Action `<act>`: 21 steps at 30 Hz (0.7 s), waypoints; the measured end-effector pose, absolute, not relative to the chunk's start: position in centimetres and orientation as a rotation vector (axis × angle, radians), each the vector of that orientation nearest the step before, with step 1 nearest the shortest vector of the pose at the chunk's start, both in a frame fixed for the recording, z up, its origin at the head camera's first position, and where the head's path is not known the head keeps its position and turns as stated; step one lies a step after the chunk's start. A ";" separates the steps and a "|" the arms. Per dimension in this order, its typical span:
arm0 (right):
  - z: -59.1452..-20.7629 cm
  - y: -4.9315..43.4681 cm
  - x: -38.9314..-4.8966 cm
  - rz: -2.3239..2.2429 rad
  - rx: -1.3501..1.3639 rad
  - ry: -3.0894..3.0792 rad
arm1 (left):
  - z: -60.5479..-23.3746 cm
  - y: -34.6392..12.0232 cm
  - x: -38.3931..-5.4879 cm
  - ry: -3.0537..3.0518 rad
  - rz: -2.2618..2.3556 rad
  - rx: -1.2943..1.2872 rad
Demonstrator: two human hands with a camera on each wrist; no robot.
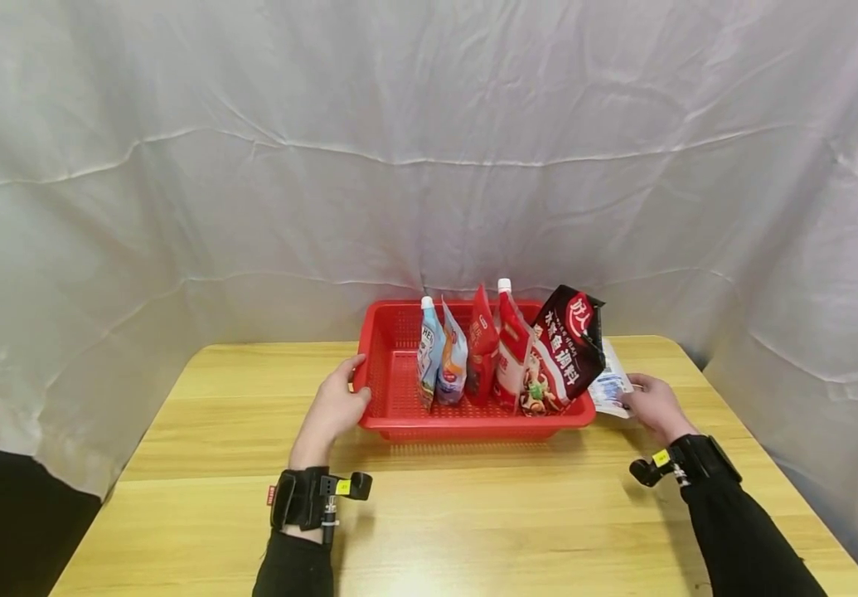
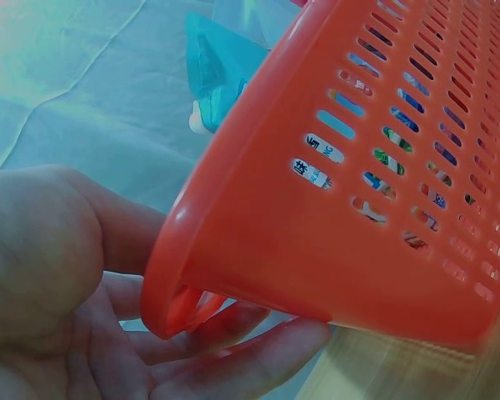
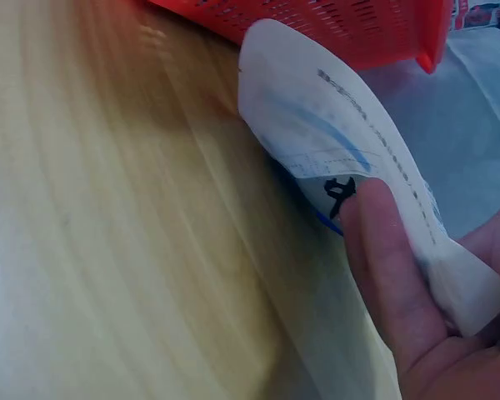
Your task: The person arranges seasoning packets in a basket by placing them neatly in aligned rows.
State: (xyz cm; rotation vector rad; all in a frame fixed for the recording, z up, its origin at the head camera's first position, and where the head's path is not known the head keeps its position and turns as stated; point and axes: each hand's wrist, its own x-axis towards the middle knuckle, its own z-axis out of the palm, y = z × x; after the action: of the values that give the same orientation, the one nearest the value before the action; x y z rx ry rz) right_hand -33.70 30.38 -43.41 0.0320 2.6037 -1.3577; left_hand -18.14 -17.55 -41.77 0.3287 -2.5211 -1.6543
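A red plastic basket (image 1: 466, 421) stands at the back of the table, with several upright pouches in it. At its left end my left hand (image 1: 333, 402) grips the rim; in the left wrist view the fingers (image 2: 250, 358) curl beneath the rim (image 2: 177, 225). To the right of the basket, my right hand (image 1: 656, 406) holds a white pouch with blue print (image 1: 609, 385). The right wrist view shows this white pouch (image 3: 317, 108) pinched at its near end, low beside the basket (image 3: 358, 33). Part of it hides behind a black seasoning packet (image 1: 566, 348).
Inside the basket, a light-blue spouted pouch (image 1: 429, 348), a blue-and-orange pouch (image 1: 453, 361), a red pouch (image 1: 482, 352) and a red spouted pouch (image 1: 511, 356) stand left of the black packet, which leans over the right rim. A grey-white curtain (image 1: 429, 215) hangs behind the wooden table (image 1: 473, 514).
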 end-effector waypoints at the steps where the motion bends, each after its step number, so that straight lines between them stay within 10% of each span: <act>1: -43.4 30.6 -33.5 -1.366 0.037 2.614 | -41.8 -17.5 -18.1 -2.521 -1.652 0.327; 21: -43.9 34.6 -29.2 -1.830 0.044 2.548 | -41.9 -17.6 -18.3 -2.539 -1.622 0.324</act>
State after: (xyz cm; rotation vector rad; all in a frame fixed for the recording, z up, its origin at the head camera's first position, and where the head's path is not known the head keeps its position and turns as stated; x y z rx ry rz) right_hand -29.15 34.57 -43.93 0.0439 2.5483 -1.8300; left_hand -18.30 -17.59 -41.90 0.3239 -2.5388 -1.6221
